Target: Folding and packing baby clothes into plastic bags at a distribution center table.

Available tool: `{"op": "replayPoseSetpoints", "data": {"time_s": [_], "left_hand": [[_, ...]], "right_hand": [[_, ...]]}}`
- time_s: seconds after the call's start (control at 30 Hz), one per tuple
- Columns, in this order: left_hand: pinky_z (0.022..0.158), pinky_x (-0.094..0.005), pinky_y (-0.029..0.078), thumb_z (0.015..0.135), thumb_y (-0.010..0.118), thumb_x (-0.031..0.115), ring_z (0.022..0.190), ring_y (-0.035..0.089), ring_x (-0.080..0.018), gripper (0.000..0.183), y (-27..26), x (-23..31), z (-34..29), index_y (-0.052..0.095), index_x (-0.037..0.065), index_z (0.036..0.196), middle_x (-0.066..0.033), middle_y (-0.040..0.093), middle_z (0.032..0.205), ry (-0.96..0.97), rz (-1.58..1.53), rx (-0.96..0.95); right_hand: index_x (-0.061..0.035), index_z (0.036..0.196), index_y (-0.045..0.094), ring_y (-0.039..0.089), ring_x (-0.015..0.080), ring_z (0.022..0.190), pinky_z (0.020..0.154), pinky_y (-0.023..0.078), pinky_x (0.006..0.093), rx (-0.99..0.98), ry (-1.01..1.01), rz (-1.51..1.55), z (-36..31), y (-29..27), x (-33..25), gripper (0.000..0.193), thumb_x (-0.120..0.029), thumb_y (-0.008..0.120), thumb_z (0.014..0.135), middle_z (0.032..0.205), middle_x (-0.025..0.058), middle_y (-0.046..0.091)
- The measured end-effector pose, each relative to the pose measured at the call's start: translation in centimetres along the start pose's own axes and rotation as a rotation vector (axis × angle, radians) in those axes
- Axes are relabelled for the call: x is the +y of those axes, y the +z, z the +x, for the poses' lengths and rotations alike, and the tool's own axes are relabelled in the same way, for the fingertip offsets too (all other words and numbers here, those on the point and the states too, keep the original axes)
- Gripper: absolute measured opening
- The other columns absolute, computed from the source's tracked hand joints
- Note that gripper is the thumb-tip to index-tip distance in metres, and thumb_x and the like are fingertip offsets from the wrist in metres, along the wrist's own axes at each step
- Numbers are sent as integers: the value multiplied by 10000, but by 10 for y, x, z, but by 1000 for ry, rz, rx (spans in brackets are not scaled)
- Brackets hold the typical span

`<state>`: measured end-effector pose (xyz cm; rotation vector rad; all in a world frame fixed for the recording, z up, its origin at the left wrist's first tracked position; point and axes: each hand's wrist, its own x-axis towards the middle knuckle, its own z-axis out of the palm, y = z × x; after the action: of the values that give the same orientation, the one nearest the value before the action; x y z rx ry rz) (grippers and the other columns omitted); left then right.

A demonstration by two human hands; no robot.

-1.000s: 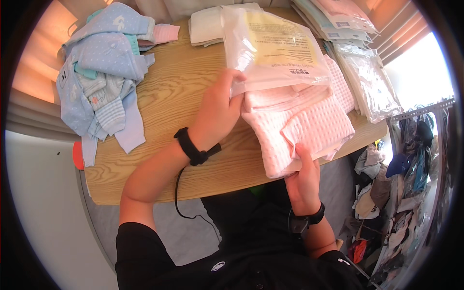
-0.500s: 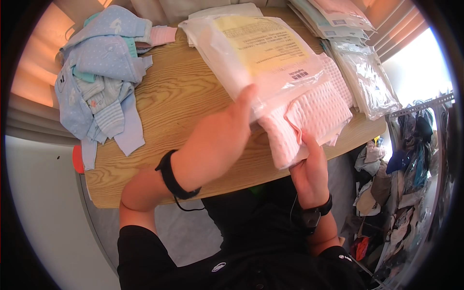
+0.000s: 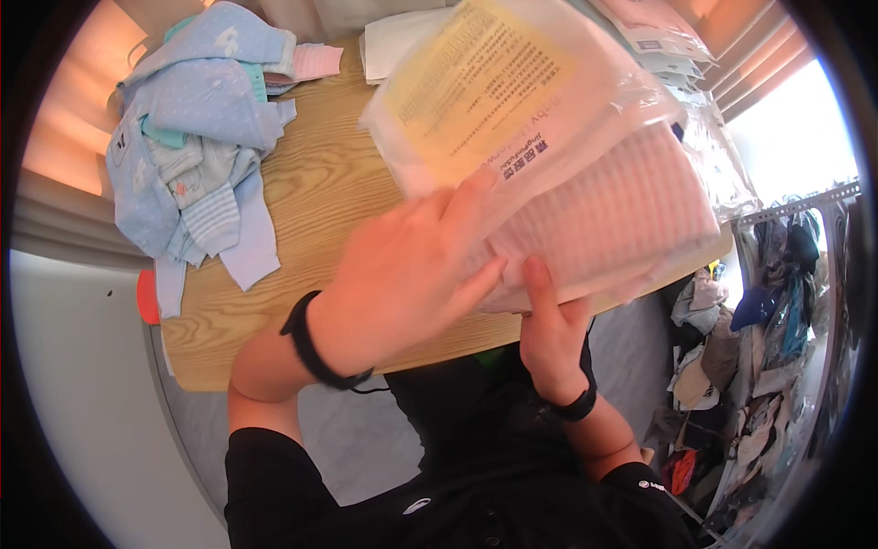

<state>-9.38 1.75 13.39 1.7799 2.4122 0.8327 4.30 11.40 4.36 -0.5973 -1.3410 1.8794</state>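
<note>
A translucent plastic garment bag [image 3: 558,78] with a yellow printed panel lies tilted over the table. Folded pink textured clothing [image 3: 613,215] fills its near part, seemingly under the plastic. My left hand [image 3: 412,261] grips the bag's near left edge, fingers partly hidden and slightly blurred. At the near edge, my right hand [image 3: 553,343] pinches the bag and the clothing, thumb on top and the other fingers underneath.
A heap of light blue baby clothes [image 3: 197,119] covers the table's [image 3: 311,201] left end. Packaged garments [image 3: 668,46] are stacked at the far right, and a white packet [image 3: 393,46] lies at the back. Right of the table hang several bagged items [image 3: 777,302].
The bag has swung round and slid over the pink clothing, which was partly bare before. My left hand has come lower and nearer my right, which has shifted slightly left.
</note>
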Motion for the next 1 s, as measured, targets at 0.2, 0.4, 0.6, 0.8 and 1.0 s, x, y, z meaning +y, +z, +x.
{"op": "replayPoseSetpoints", "data": {"time_s": [0.2, 0.4, 0.6, 0.8, 1.0], "left_hand": [[649, -374, 493, 734, 668, 42, 765, 606, -294, 561, 16, -9, 10, 501, 32, 1269, -113, 612, 892, 136, 160, 191], [709, -372, 507, 710, 637, -4, 820, 616, -303, 601, 22, -2, 2, 484, 18, 1291, -135, 622, 1026, 287, -96, 133], [693, -360, 506, 737, 602, -6, 787, 617, -285, 591, 25, 5, -3, 476, 15, 1314, -131, 625, 981, 238, -120, 109], [606, -342, 500, 751, 638, 55, 648, 604, -240, 440, 6, -8, 11, 585, 42, 1187, -106, 636, 839, 15, -104, 185], [544, -250, 446, 751, 643, 3, 556, 503, -115, 402, -1, -16, 11, 630, 38, 1151, -27, 506, 657, -174, -164, 275]], "right_hand": [[45, 1234, 498, 520, 160, 1079, 936, 406, 287, -18, -242, -182, -14, 18, 3, 324, -45, 576, 934, 1183, 85, 558], [22, 1261, 468, 502, 169, 1114, 955, 401, 303, -207, 103, -13, 6, 14, -6, 305, -73, 487, 972, 1217, 91, 528], [5, 1248, 501, 527, 174, 1044, 871, 441, 319, -507, 115, -205, 36, 21, 10, 357, -118, 563, 919, 1151, 75, 558], [33, 1393, 374, 399, 235, 1314, 1092, 301, 378, -695, 428, 426, 27, -17, -32, 555, -43, 575, 882, 1366, 164, 465], [33, 1330, 449, 384, 335, 1333, 1100, 283, 409, -653, -90, -137, 45, -126, -62, 491, -24, 592, 864, 1367, 202, 464]]}}
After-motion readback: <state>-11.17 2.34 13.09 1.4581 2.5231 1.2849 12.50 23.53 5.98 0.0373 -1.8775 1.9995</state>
